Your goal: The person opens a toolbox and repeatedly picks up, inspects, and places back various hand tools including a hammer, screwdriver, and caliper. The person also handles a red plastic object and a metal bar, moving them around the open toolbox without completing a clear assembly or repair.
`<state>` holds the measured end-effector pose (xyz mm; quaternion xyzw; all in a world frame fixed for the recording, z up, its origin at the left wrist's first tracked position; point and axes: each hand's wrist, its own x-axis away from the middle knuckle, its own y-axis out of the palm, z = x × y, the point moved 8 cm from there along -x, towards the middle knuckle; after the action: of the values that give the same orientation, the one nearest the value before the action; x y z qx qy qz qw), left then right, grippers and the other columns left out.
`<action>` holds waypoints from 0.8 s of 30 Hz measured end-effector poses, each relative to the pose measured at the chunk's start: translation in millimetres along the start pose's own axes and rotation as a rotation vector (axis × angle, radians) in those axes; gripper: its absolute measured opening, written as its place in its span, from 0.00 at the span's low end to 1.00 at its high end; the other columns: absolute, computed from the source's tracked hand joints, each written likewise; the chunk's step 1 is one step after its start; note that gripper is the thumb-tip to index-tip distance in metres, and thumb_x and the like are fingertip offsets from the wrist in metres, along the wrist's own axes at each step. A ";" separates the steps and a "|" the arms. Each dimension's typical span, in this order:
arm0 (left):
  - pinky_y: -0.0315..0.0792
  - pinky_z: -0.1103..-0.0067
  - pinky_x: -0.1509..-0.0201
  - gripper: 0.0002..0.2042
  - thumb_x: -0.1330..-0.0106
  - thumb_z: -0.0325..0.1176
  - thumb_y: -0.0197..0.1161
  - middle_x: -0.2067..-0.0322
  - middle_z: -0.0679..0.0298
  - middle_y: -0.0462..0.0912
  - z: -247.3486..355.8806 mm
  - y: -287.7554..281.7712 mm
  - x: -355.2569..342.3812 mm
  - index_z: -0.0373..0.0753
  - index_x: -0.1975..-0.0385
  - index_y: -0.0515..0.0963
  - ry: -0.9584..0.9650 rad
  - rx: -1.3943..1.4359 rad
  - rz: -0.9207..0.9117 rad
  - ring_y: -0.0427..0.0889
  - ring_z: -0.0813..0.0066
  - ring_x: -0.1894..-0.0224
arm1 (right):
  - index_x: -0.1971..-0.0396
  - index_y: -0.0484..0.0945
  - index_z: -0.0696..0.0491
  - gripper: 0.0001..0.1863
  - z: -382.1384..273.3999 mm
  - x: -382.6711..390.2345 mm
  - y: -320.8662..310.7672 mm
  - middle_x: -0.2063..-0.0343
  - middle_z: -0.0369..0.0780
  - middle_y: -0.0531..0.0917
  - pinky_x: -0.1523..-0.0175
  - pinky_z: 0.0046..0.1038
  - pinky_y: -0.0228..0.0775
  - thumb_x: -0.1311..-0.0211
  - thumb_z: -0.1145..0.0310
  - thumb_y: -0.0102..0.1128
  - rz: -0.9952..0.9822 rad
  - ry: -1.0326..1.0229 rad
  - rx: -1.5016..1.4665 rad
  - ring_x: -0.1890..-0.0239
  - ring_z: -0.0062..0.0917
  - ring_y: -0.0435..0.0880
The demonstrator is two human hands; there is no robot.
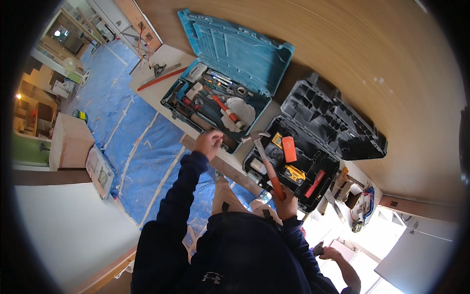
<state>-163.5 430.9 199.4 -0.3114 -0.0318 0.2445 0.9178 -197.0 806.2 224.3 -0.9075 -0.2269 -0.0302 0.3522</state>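
Nearest me: my right hand, fingers wrapped round the lower end of a hammer. Grip closed on the red-orange part of the handle; hammer slants up and away, claw head at the far end, near the gap between two open cases.

My left hand at the front edge of the teal case, fingers half curled. Cannot tell whether it has hold of anything.

On handling: held so near its end, the hammer is probably head-heavy. Firm wrist, or a grip higher up the handle, should steady it. Best to lift the head well clear of both rims before swinging it sideways, with the left fingers out of its path.

Black case under and beyond the handle: orange block, yellow-and-black piece, red tool. Teal case is more crowded: red-handled tool lying against a pale round piece. A gap cleared there would suit a long handle best.

Further along the counter, a red bar. Beyond, blue sheeting over the floor.
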 end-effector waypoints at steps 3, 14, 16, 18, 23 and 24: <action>0.77 0.65 0.52 0.13 0.39 0.26 0.65 0.60 0.58 0.85 -29.9 11.6 -82.8 0.41 0.54 0.81 0.148 -0.380 -0.137 0.83 0.55 0.56 | 0.56 0.81 0.59 0.19 -23.6 -25.2 14.9 0.74 0.47 0.84 0.65 0.30 0.73 0.42 0.63 0.71 0.060 -0.011 0.003 0.74 0.32 0.84; 0.67 0.62 0.39 0.17 0.41 0.45 0.69 0.48 0.62 0.76 -142.5 122.8 -165.3 0.50 0.53 0.81 0.473 -0.665 -0.708 0.73 0.61 0.41 | 0.57 0.81 0.58 0.18 -113.6 -129.1 75.1 0.73 0.49 0.83 0.63 0.34 0.73 0.41 0.61 0.69 0.105 0.164 0.116 0.71 0.41 0.84; 0.66 0.61 0.39 0.14 0.43 0.43 0.70 0.49 0.63 0.77 -140.2 113.1 -167.4 0.48 0.59 0.82 0.522 -0.635 -0.558 0.74 0.62 0.42 | 0.55 0.81 0.57 0.19 -127.1 -152.6 82.4 0.75 0.46 0.83 0.65 0.32 0.72 0.41 0.60 0.70 0.108 0.095 0.146 0.73 0.33 0.82; 0.65 0.63 0.39 0.12 0.44 0.40 0.70 0.51 0.65 0.77 -146.8 105.1 -177.6 0.48 0.62 0.82 0.441 -0.584 -0.536 0.73 0.64 0.43 | 0.53 0.81 0.57 0.21 -132.6 -178.6 90.7 0.75 0.44 0.83 0.65 0.31 0.72 0.42 0.59 0.70 0.108 0.056 0.200 0.74 0.30 0.82; 0.65 0.64 0.39 0.17 0.47 0.41 0.73 0.49 0.65 0.77 -162.5 70.3 -199.4 0.50 0.56 0.81 0.371 -0.651 -0.421 0.73 0.64 0.42 | 0.51 0.82 0.54 0.23 -156.7 -222.0 101.8 0.71 0.46 0.86 0.61 0.32 0.75 0.43 0.57 0.71 0.104 0.039 0.373 0.69 0.36 0.86; 0.64 0.63 0.38 0.19 0.47 0.41 0.74 0.49 0.64 0.76 -162.2 69.6 -201.7 0.50 0.54 0.81 0.357 -0.637 -0.428 0.73 0.63 0.42 | 0.51 0.82 0.53 0.23 -164.7 -227.2 101.1 0.68 0.47 0.86 0.58 0.33 0.77 0.44 0.58 0.71 0.081 0.070 0.380 0.65 0.39 0.87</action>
<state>-336.4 293.9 47.0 -0.6034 -0.0102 -0.0315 0.7967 -339.3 544.3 235.8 -0.8314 -0.1793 -0.0041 0.5259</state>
